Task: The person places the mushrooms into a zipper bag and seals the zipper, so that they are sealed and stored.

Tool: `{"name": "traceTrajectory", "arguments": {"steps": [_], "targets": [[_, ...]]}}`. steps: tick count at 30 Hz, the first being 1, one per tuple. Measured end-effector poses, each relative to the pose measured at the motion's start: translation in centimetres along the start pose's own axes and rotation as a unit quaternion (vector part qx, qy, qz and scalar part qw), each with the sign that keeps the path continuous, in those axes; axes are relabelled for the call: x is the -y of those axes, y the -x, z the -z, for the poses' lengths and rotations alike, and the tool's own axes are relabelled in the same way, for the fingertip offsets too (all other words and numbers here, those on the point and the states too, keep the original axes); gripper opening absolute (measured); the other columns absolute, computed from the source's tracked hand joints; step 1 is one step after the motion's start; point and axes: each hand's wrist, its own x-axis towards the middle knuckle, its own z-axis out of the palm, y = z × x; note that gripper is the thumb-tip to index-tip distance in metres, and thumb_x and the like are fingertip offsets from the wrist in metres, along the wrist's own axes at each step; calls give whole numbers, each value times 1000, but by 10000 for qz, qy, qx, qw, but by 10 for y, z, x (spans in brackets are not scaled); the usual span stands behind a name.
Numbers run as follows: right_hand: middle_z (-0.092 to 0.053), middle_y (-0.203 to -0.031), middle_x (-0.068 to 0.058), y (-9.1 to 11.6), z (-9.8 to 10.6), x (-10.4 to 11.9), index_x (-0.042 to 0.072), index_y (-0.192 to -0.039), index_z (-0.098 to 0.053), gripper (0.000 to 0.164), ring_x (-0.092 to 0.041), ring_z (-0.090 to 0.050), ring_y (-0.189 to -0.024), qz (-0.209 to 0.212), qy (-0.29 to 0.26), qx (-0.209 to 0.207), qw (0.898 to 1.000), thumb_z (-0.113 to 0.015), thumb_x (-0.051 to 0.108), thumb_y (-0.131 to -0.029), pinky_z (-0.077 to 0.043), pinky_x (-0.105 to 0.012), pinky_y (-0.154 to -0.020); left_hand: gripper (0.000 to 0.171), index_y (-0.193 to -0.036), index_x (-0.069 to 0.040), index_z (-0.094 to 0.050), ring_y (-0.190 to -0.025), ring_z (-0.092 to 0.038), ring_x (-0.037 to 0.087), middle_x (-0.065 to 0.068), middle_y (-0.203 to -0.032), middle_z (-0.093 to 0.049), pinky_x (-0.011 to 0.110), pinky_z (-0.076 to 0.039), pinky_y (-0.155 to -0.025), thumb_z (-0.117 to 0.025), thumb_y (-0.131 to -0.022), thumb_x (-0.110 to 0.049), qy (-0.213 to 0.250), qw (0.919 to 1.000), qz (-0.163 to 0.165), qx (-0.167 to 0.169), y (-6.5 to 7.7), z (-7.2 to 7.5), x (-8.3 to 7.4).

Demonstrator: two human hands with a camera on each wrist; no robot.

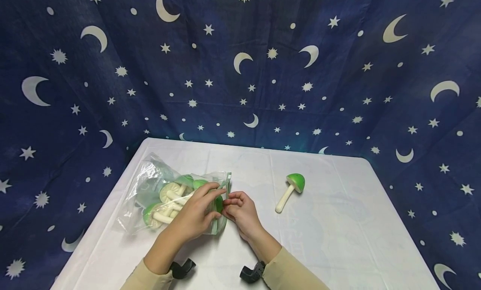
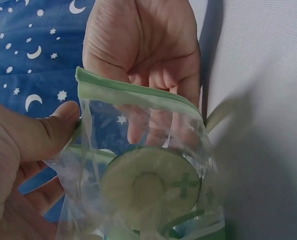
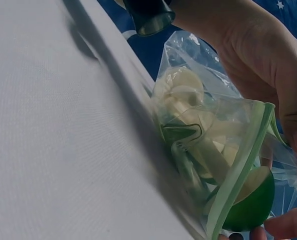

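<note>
A clear zip bag with a green closure strip lies on its side, holding several toy mushrooms with green caps and cream stems. My left hand holds the bag's mouth, its thumb at the rim. Cap toward the opening, one mushroom sits just inside the strip. My right hand grips that mushroom by its green cap, fingertips partly hidden behind it. Through the film, the left wrist view shows its pale underside. Another mushroom lies loose to the right.
Under everything is a table with a white cloth. A dark blue curtain with moons and stars hangs behind and beside it. A black wrist mount sits by each cuff, the left mount and the right mount.
</note>
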Motion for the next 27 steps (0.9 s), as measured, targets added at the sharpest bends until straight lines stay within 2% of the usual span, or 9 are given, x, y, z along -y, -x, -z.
{"name": "traceTrajectory", "arguments": {"steps": [10,17,19,24,27], "targets": [[-72,-118,-26,0,-2,1,-8,-134,-51,50,-22,-71,-101,144,542,180,9983,-55,-14,-84,-60,-23,-81,75,-144,-13,-66,-137,-61,29,9,-146,-60,47,-58,-111,-95,-75,-2,-5,10000,-98,-11,-1,-2,1],[-75,-121,-30,4,-5,4,-8,-135,-54,46,-40,-73,-117,313,1229,410,9911,-60,-13,-90,-60,-27,-93,74,-143,-10,-66,-137,-61,30,10,-145,-61,47,-57,-111,-95,-75,-4,-9,9999,-120,-34,-1,-2,2],[-77,-119,-28,5,-5,4,-7,-135,-56,44,-38,-74,-115,400,1413,494,9879,-61,-12,-92,-58,-27,-95,74,-143,-11,-66,-137,-62,29,9,-145,-61,47,-57,-111,-95,-76,-5,-34,9999,-90,-30,0,-2,3],[-80,-111,-24,7,-6,4,-6,-134,-62,39,-17,-74,-106,496,1711,750,9811,-59,-10,-94,-56,-20,-93,74,-145,-12,-65,-137,-62,30,10,-146,-61,47,-59,-108,-94,-77,-6,-43,10000,-37,-52,1,0,3],[-80,-108,-23,7,-6,3,-7,-134,-62,43,-10,-73,-101,427,1649,856,9817,-55,-12,-92,-55,-18,-92,74,-145,-12,-65,-137,-61,30,10,-146,-60,47,-59,-107,-94,-77,-7,-25,10000,-8,-72,1,1,3]]}}
